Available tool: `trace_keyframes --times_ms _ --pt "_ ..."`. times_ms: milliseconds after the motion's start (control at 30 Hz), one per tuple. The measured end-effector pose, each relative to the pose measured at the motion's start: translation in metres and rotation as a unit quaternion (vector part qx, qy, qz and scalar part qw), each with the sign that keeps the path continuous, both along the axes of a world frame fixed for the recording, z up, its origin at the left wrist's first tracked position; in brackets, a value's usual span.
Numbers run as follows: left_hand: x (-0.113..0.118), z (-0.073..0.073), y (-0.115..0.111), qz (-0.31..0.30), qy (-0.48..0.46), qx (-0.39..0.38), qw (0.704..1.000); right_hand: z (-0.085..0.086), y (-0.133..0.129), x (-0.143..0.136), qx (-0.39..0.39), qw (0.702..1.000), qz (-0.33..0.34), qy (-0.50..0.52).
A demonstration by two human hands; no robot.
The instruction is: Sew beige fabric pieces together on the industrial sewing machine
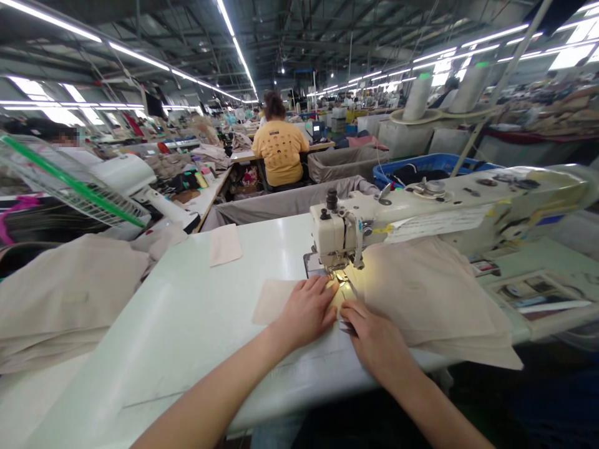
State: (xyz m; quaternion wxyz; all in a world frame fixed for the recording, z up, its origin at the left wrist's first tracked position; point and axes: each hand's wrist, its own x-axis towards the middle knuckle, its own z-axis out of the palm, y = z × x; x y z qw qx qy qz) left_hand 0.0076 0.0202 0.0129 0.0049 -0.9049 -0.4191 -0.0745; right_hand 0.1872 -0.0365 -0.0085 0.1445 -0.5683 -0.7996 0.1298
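My left hand (pixel 306 312) lies on a small beige fabric piece (pixel 274 298), its fingers stretched toward the presser foot (pixel 342 279) of a white sewing machine (pixel 334 234). Just right of it, my right hand (pixel 377 337) is closed, fingertips close to the lit needle area. Something small and dark shows under its fingers, too hidden to name. Beside that hand, a stack of larger beige fabric panels (pixel 421 293) rests under the machine arm and hangs over the front edge. Fingers cover much of the cloth at the needle.
Another beige fabric piece (pixel 225 244) lies at the table's back left. More beige panels (pixel 60 299) are piled left, near a fan (pixel 75 181). Right of the machine is a tray of small parts (pixel 538 293). A grey cloth-lined bin (pixel 290 202) and a seated person (pixel 281 149) are beyond.
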Motion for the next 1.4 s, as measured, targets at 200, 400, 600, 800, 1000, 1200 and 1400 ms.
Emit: trace_keyframes --times_ms 200,400,600,800,1000,1200,1400 --pt "0.0 -0.004 0.001 -0.005 -0.008 0.011 1.0 -0.001 0.0 0.0 0.005 1.0 -0.001 -0.004" --pt "-0.002 -0.005 0.005 -0.016 -0.008 0.02 1.0 0.004 0.002 -0.002 -0.003 1.0 0.004 -0.027" --pt "0.001 -0.006 -0.002 -0.028 0.009 0.021 0.999 0.013 0.003 -0.002 -0.023 0.999 0.017 -0.039" --pt "-0.003 -0.012 -0.022 -0.101 0.0 0.003 0.995 0.012 -0.007 0.0 -0.033 0.997 0.02 -0.065" --pt "-0.011 -0.01 -0.016 -0.131 -0.051 0.012 0.99 0.01 -0.003 -0.002 -0.029 0.997 0.009 -0.066" --pt "-0.012 -0.007 0.012 -0.121 -0.055 0.004 0.991 0.011 0.017 -0.01 -0.016 0.998 -0.001 -0.061" --pt "-0.013 -0.003 0.039 -0.121 -0.055 0.007 0.991 0.017 0.032 -0.016 0.0 0.998 -0.016 -0.059"
